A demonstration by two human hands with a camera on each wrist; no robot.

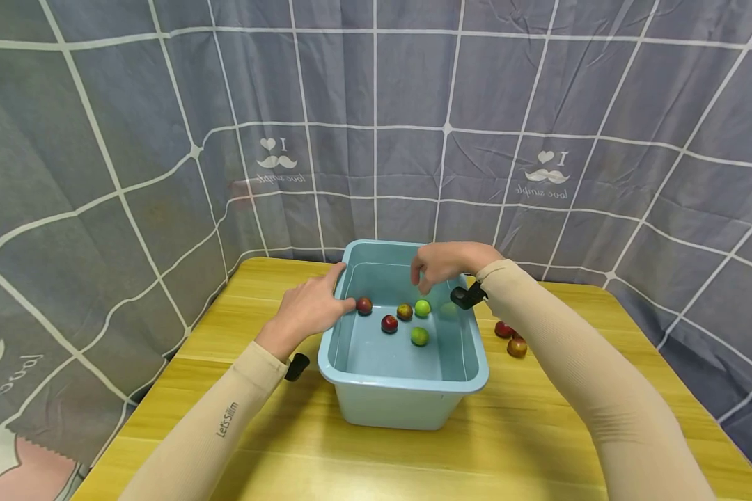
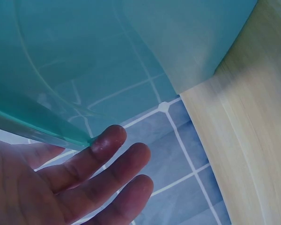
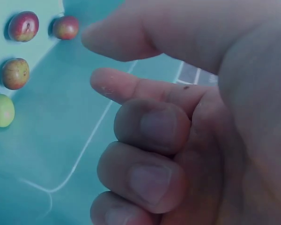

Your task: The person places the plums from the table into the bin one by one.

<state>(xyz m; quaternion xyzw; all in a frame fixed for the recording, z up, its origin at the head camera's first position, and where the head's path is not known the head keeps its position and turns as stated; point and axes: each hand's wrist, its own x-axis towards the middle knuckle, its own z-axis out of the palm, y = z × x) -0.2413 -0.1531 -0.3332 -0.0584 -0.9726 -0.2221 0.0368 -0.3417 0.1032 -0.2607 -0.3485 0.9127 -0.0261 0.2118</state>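
My left hand [image 1: 310, 304] rests at the left rim of a light-blue plastic basin [image 1: 407, 385], thumb over the edge. In the left wrist view its other fingers [image 2: 126, 161] lie fairly straight beside the rim. My right hand [image 1: 448, 263] hangs over the basin's far right part, thumb and index finger apart, the other fingers curled, nothing between them. On the basin floor lie small plum-like fruits: a dark red one [image 1: 364, 306], another red one [image 1: 389, 323], a mottled red-brown one [image 1: 404, 312], a bright green one [image 1: 423, 308] and a darker green one [image 1: 420, 336].
Right of the basin, a few more reddish fruits [image 1: 517, 347] lie on the yellow wooden table [image 1: 257, 445], partly hidden by the right forearm. A grey curtain with white grid lines [image 1: 407, 167] hangs behind the table and along both sides.
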